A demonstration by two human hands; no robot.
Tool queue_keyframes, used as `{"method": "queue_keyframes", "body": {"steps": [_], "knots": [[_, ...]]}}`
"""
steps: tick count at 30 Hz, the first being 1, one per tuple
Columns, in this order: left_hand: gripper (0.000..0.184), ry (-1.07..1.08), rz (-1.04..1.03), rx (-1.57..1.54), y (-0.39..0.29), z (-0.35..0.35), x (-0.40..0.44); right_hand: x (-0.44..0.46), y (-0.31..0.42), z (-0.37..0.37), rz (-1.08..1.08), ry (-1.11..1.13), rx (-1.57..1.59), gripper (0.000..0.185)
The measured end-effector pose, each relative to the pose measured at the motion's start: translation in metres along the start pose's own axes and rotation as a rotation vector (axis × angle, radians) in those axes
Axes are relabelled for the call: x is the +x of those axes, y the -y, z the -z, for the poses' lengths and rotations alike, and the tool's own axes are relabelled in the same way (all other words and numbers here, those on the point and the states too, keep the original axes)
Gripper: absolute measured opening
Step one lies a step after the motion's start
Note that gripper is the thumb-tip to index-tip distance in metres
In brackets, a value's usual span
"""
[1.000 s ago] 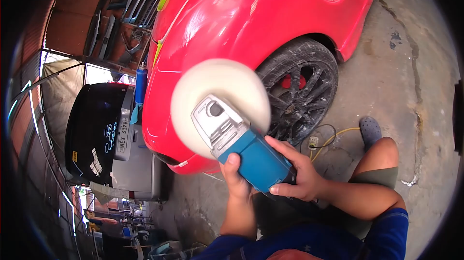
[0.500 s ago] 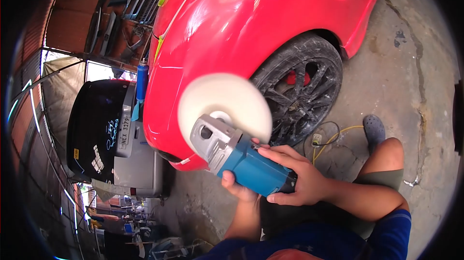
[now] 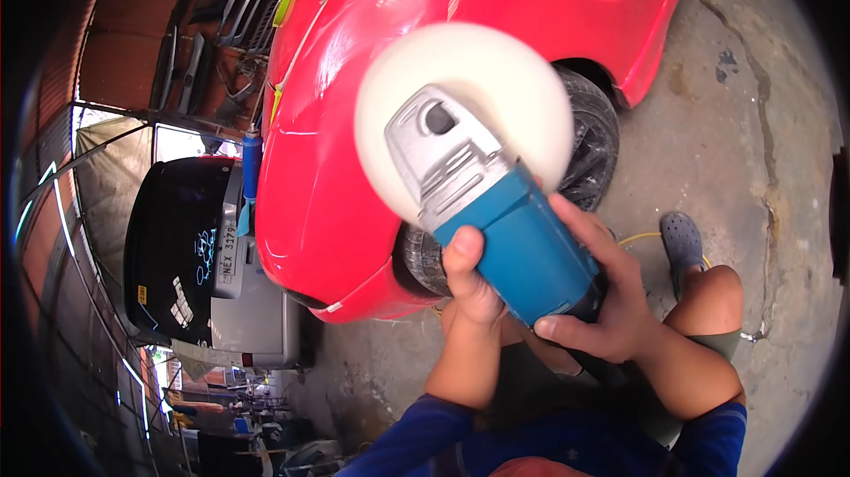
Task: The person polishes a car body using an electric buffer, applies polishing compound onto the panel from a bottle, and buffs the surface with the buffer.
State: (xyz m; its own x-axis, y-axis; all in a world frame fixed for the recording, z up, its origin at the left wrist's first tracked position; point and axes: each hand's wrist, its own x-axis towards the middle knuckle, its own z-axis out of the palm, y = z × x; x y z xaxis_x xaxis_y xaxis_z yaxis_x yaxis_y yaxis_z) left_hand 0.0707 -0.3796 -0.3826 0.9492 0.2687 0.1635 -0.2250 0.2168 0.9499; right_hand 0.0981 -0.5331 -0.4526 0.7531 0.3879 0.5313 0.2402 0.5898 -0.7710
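A blue power polisher with a silver head and a round off-white pad is held up before me. My left hand grips the body just behind the head, its thumb along the near side. Around the rear end wraps my right hand. From my view the pad overlaps the red car's front fender and part of the black, dusty wheel. Whether it touches the paint, I cannot tell. Blurred edges no longer show on the pad; its underside is hidden.
A dark and silver vehicle stands at the left. A yellow cord runs over the cracked concrete floor near a grey clog. Car parts hang at the upper left. Blurred clutter lies lower left.
Both hands have brought the polisher up and to the right, closer to me, so it looks larger. The pad's outline is sharper and now covers more of the wheel.
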Motion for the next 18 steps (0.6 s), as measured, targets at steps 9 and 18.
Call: {"method": "queue_keyframes", "body": {"steps": [9,18], "knots": [[0.071,0.056,0.091,0.073,0.015,-0.018,0.038,-0.001,-0.009,0.022,-0.143,-0.174,0.271,0.108],[0.073,0.016,0.103,0.243,0.011,-0.022,0.030,-0.018,-0.020,0.006,-0.226,-0.232,0.524,0.115]]}}
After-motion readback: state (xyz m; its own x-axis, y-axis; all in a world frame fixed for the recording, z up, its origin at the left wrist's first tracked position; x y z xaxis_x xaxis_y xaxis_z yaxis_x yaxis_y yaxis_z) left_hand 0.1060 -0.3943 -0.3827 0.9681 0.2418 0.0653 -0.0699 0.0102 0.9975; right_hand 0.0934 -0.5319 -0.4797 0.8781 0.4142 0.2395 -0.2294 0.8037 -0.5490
